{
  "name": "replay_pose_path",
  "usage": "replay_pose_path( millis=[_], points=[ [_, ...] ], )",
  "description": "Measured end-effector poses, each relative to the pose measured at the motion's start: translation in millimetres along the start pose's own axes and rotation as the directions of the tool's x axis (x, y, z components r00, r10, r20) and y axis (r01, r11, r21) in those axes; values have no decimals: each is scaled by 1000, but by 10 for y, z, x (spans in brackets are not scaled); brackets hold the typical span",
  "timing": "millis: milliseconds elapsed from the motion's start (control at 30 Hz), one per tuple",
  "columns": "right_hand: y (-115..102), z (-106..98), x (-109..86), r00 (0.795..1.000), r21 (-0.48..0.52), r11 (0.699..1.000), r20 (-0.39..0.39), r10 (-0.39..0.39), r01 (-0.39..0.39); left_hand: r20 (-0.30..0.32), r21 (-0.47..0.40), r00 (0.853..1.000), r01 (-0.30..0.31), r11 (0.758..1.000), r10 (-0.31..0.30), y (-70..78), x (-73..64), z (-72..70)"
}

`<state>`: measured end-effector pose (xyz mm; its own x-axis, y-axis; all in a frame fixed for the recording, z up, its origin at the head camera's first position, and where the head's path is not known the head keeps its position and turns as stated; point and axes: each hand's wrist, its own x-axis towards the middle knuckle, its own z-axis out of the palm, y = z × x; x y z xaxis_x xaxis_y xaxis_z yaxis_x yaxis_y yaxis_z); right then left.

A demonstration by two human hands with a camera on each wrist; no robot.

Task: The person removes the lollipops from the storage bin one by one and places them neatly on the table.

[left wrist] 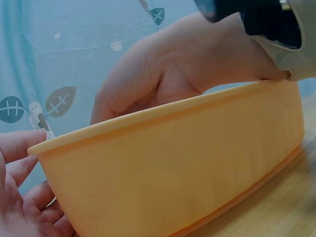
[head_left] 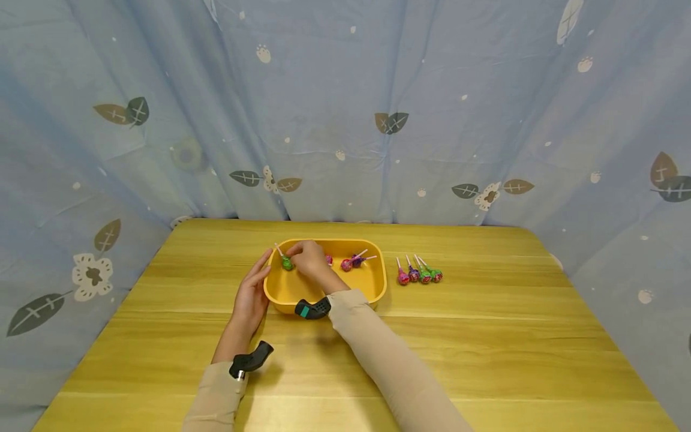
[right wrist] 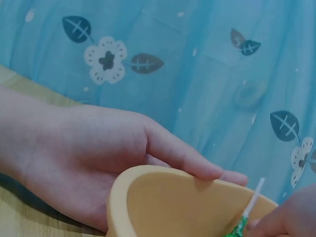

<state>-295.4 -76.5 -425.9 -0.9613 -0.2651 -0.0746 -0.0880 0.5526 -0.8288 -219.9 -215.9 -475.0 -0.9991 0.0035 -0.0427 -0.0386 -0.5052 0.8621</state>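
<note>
A yellow plastic basket (head_left: 324, 294) stands on the table with several wrapped lollipops in it. At its left end, my left hand (head_left: 251, 297) rests against the outer wall, fingers extended along the rim in the right wrist view. My right hand (head_left: 310, 259) reaches inside with curled fingers and holds a green lollipop (head_left: 288, 263) near its neck; the thumb is hidden. That lollipop's white stick (right wrist: 254, 197) points up past the rim. Further right in the basket lie a pink lollipop (head_left: 346, 264) and a purple lollipop (head_left: 358, 261). Another pink lollipop (head_left: 329, 260) is partly covered by my right hand.
Right of the basket, a row of lollipops lies on the wooden table (head_left: 486, 336): a pink one (head_left: 403, 278), a purple one (head_left: 414, 275) and two green ones (head_left: 425, 277). A blue patterned curtain (head_left: 335, 90) hangs behind the table and along its sides.
</note>
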Motion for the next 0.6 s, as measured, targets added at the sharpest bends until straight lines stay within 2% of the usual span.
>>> replay_pose_path(
  millis=[333,600],
  points=[
    [61,72,66,999,6,999,30,-41,41,-5,20,1000,1,1000,-1,4,-9,-4],
    [92,82,36,990,35,997,121,-72,69,-8,25,1000,6,1000,-6,-17,-2,-11]
  ],
)
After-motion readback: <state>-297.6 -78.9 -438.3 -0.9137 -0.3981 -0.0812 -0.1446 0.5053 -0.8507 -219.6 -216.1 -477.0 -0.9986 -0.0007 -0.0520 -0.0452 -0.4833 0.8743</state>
